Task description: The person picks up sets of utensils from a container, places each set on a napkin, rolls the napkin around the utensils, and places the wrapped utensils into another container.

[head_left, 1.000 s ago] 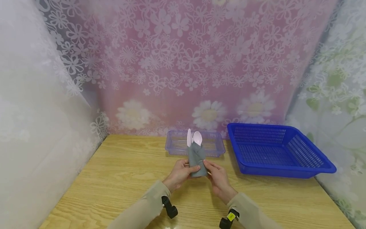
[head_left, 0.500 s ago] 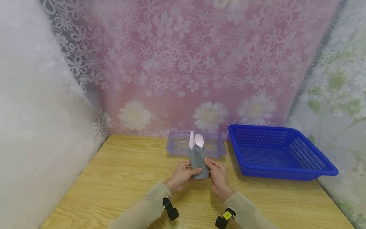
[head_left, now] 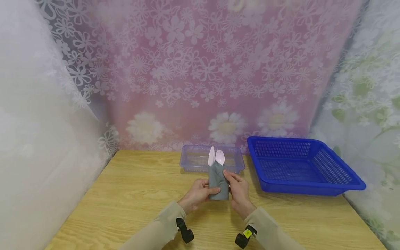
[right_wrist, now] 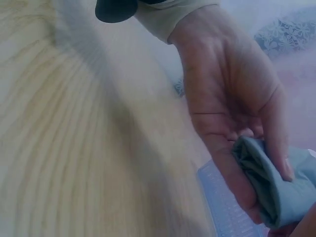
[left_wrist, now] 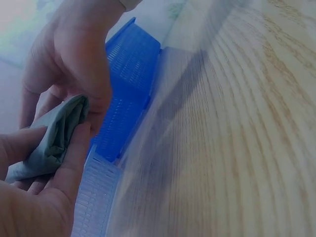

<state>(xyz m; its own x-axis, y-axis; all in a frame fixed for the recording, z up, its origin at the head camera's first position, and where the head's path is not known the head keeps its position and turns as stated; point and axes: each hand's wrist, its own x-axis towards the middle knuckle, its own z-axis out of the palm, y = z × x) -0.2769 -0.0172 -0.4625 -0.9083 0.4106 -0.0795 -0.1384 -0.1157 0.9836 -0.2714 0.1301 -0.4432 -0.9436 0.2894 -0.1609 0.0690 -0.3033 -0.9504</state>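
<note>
A grey cloth napkin [head_left: 218,185] is folded round a pale pink knife [head_left: 211,156], a fork [head_left: 215,155] and a spoon [head_left: 220,157], whose upper ends stick out. The left hand [head_left: 197,194] grips the lower left part, its thumb lying across the front. On the other edge, the right hand [head_left: 240,191] pinches the cloth higher up between thumb and fingers. Layered folds show at the lower end of the napkin [left_wrist: 61,131] in the left wrist view. In the right wrist view, the left hand [right_wrist: 232,94] holds that end, palm upward.
Behind the bundle stands a clear purplish plastic basket [head_left: 195,163], partly covered by the cutlery in the head view. A larger blue basket [head_left: 293,184] sits at the back right of the wooden table [head_left: 140,194]. Floral curtains [head_left: 187,86] enclose the back and sides.
The wrapped cutlery has come slightly down and toward the person. The right hand's fingertips are now farther up the napkin's right edge. Both hands keep their hold.
</note>
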